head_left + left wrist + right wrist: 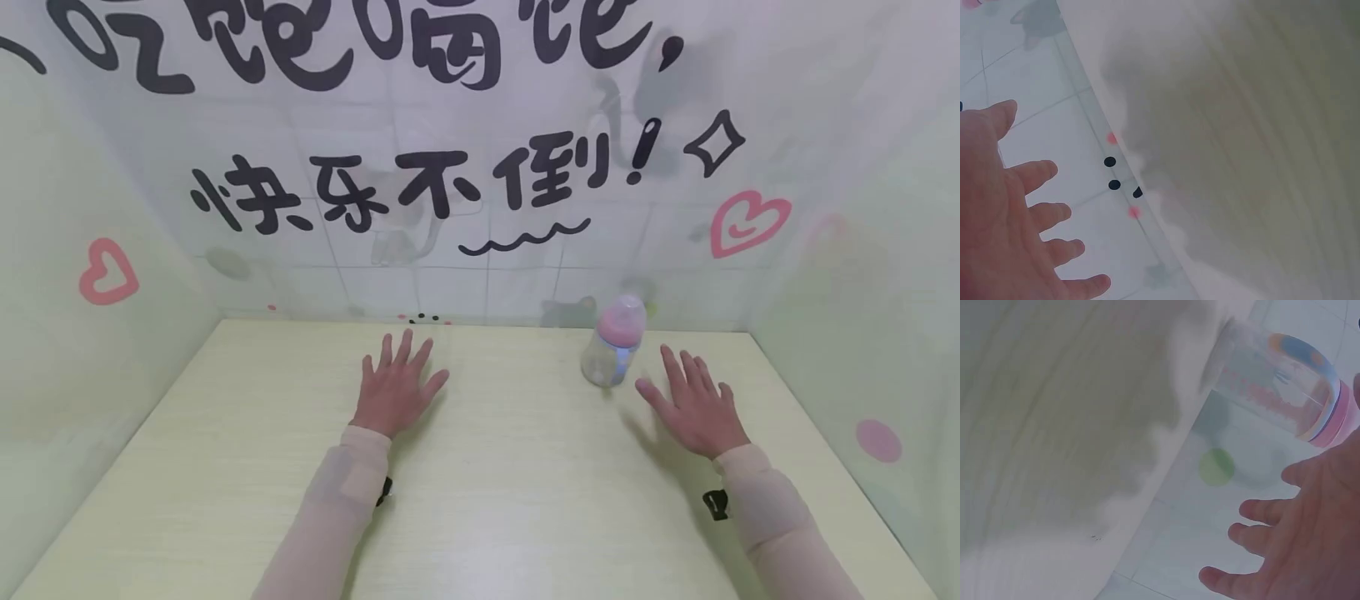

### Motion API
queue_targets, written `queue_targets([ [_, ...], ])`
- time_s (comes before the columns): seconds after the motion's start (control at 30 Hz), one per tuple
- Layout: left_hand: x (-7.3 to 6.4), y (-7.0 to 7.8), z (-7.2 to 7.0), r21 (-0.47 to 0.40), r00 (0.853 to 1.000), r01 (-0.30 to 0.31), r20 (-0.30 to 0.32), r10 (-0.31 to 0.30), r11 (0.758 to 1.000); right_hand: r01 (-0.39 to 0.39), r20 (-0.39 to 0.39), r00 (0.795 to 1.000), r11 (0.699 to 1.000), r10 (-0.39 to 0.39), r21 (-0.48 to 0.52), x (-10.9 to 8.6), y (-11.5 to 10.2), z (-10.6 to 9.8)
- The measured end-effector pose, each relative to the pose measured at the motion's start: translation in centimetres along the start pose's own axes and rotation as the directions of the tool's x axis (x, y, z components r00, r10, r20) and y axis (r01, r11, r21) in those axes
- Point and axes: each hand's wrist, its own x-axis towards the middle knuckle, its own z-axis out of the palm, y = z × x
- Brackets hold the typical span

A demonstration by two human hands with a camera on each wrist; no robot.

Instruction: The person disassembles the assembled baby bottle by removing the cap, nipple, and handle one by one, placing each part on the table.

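Observation:
A baby bottle point(611, 350) with a pink collar, a clear domed cap and a blue handle stands upright near the back of the table, right of centre. My right hand point(697, 408) is just to its right, fingers spread, holding nothing. In the right wrist view the bottle point(1272, 387) shows pink markings on its clear body, beyond the fingers of the right hand point(1316, 519). Left of centre, my left hand point(393, 387) reaches over the table with spread fingers and nothing in it. The left wrist view has that hand point(1010, 212) with its fingers extended.
The pale wooden table point(480, 483) ends at a white back wall point(450, 292) with large black lettering and a pink heart point(750, 223). Side panels, one with a pink heart point(108, 271), close in the table on the left and right.

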Motion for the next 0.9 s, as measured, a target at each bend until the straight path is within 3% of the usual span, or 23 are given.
queue_targets([
  [0.17,0.4,0.7,0.1,-0.032,1.0,0.0,0.001,0.0,0.999,0.034,-0.037,0.999,0.994,-0.031,0.107,1.0,-0.4,-0.2],
  [0.3,0.8,1.5,0.3,-0.052,1.0,0.002,0.009,-0.001,0.999,0.075,-0.073,0.996,0.971,-0.06,0.226,2.2,-1.1,-0.5],
  [0.6,1.0,4.0,0.5,-0.107,1.0,-0.02,0.014,0.021,0.994,0.175,-0.228,0.971,0.865,-0.072,0.47,4.5,-2.3,-0.1],
  [0.73,0.8,4.9,0.6,-0.131,1.0,-0.03,-0.006,0.03,0.991,0.188,-0.255,0.965,0.819,-0.052,0.542,5.4,-2.6,0.3],
  [0.9,0.5,5.8,0.9,-0.152,0.999,-0.028,-0.024,0.025,0.988,0.187,-0.261,0.964,0.802,-0.039,0.568,6.3,-3.0,0.6],
])
